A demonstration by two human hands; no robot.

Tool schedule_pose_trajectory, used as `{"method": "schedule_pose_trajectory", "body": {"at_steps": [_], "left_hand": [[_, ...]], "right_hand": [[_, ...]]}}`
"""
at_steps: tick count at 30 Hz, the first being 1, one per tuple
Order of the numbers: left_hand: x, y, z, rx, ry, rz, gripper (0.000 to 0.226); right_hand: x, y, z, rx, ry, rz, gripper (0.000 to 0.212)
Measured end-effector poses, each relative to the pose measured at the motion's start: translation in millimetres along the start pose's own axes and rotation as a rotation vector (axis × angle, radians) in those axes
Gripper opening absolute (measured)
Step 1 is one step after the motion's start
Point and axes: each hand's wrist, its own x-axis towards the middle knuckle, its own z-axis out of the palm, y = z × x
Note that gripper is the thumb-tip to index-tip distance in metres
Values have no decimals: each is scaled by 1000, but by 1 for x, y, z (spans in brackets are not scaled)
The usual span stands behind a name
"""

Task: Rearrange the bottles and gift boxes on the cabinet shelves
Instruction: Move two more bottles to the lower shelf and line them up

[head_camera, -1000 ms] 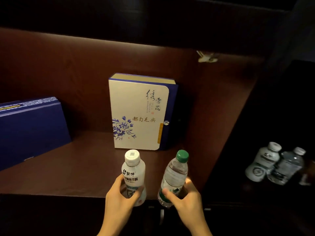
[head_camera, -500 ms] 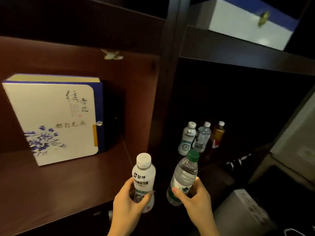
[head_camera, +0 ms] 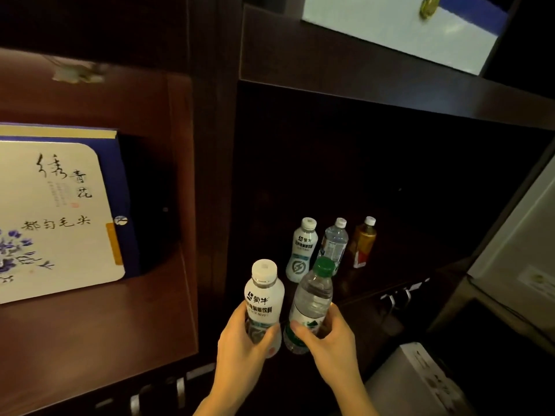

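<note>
So both hands are loaded here. The left hand (head_camera: 240, 340) has its fingers (head_camera: 264, 336) wrapped around the lower half of a white-capped milky bottle (head_camera: 264, 301), and the right hand (head_camera: 327, 337) is closed around the bottom of a clear green-capped water bottle (head_camera: 312, 298). Both are held up in front of the dark right compartment of the cabinet, near its front edge, and they're just beside each other, maybe touching at the bottom; I can't tell.

Further back on that shelf (head_camera: 390, 283) there's a row of three standing bottles: a white one (head_camera: 301, 250), a clear one with a blue label (head_camera: 335, 244) and an amber one (head_camera: 363, 241). The green cap overlaps the clear one from this angle.

What I'd worry about: that compartment is really dark, so judging depth is rough. Push the two in too far and they could clip the row and set off a domino tip. Both grips are low on the bottles too, so the tops can wobble, and setting two down at once means one could land tilted.

The white gift box (head_camera: 57, 217) stands upright on the lit left shelf, well out of the way.
</note>
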Motion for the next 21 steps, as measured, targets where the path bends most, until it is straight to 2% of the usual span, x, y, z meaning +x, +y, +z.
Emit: {"method": "schedule_pose_trajectory", "body": {"at_steps": [4, 7, 17, 21], "left_hand": [[25, -8, 26, 79, 95, -43, 50], [45, -15, 40, 150, 176, -64, 46], [90, -41, 58, 157, 419, -229, 54], [108, -45, 58, 152, 480, -286, 58]], "right_hand": [[45, 21, -3, 32, -53, -11, 61], [78, 34, 2, 62, -104, -31, 57], [152, 67, 44, 161, -300, -27, 53], [168, 72, 61, 185, -342, -26, 61]]}}
